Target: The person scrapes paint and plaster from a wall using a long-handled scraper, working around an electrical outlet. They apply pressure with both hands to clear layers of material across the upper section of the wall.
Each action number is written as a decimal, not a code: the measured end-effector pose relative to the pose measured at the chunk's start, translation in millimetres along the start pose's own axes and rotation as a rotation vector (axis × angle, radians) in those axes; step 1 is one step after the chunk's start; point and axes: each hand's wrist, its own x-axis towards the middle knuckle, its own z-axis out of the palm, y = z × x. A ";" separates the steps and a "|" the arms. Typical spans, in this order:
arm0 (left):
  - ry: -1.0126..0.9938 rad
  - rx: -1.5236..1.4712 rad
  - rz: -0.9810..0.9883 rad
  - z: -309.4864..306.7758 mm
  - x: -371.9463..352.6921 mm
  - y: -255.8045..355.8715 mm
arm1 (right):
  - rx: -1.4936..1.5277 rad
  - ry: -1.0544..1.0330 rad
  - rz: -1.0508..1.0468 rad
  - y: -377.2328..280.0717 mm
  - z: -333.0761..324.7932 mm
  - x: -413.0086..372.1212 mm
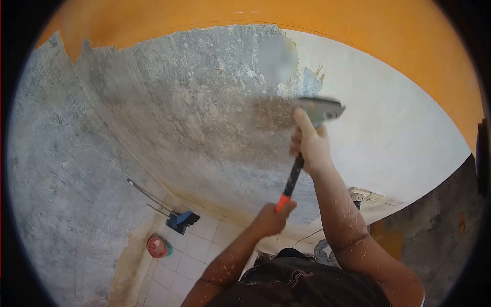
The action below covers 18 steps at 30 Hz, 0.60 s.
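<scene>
A long tool with a black and orange handle (pixel 292 176) slants up across the wall. My left hand (pixel 272 219) is closed round its lower end, at the orange part. Higher up, my right hand (pixel 312 142) is wrapped round the handle just below the tool's wide head (pixel 322 108), which is blurred and lies close to the wall. Behind it, the wall has a rough grey stripped area (pixel 204 102) on the left and a smooth white area (pixel 373 107) on the right. White flecks cover my forearms.
Orange paint (pixel 204 14) runs along the top. A blue dustpan (pixel 177 224) and a brush (pixel 187 218) lean in the lower corner, near a red and green bucket (pixel 157 247) on the tiled floor (pixel 197 250). A socket (pixel 357 196) with a plug sits low on the wall at right.
</scene>
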 end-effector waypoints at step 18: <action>-0.038 -0.050 -0.035 -6.6 3.3 43.2 | -0.020 -0.083 -0.013 -28.5 25.4 12.1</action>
